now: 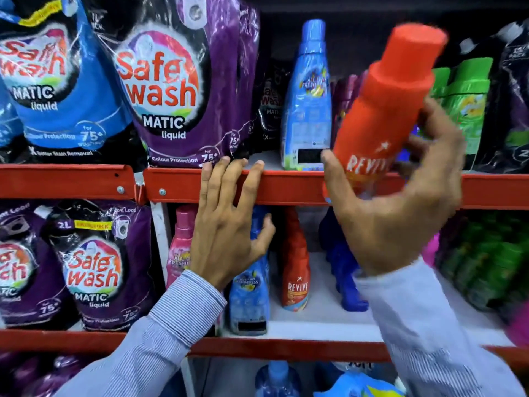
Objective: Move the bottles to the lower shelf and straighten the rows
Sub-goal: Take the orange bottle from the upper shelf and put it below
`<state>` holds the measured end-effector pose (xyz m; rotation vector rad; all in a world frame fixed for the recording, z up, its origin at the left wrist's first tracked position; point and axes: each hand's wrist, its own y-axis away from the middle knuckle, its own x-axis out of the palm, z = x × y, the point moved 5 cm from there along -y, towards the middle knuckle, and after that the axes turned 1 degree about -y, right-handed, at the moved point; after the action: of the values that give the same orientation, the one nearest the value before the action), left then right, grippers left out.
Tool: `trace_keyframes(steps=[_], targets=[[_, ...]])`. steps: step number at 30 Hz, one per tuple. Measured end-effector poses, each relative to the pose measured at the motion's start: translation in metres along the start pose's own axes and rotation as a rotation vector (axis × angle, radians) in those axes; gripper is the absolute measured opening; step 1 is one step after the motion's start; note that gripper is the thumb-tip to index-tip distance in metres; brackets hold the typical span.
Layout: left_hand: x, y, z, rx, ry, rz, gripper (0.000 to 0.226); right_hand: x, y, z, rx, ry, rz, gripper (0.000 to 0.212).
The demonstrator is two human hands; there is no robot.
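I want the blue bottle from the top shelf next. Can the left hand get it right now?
Probably yes. The left hand is empty, fingers resting on the red metal shelf edge. The tall blue plastic bottle stands just up and right, with bare shelf between them.

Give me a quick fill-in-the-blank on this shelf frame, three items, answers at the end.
1. The right hand grips a tilted ____ Revive bottle.
2. The left hand rests its fingertips on the red ____ edge.
3. The bottle standing upright on the upper shelf, left of the held one, is ____.

Answers: orange-red; shelf; blue
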<state>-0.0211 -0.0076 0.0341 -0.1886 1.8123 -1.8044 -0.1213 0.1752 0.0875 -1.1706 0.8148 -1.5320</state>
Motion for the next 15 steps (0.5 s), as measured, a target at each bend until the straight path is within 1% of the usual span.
trace_keyframes(steps=[3,6,10,15], targets=[[0.001,0.000,-0.002,-0.017,-0.002,-0.016,0.079,-0.023,0.041,-0.013,0.068,0.015,0.096,0.075],[0.002,0.001,-0.005,-0.033,-0.006,-0.022,0.078,-0.029,0.084,-0.037,0.169,0.063,0.242,0.077],[0.002,0.002,-0.008,-0.059,-0.002,-0.025,0.077,-0.022,0.141,-0.073,0.323,0.126,0.433,0.076],[0.001,0.002,-0.010,-0.086,0.001,-0.017,0.077,-0.002,0.196,-0.105,0.446,0.214,0.648,0.076]])
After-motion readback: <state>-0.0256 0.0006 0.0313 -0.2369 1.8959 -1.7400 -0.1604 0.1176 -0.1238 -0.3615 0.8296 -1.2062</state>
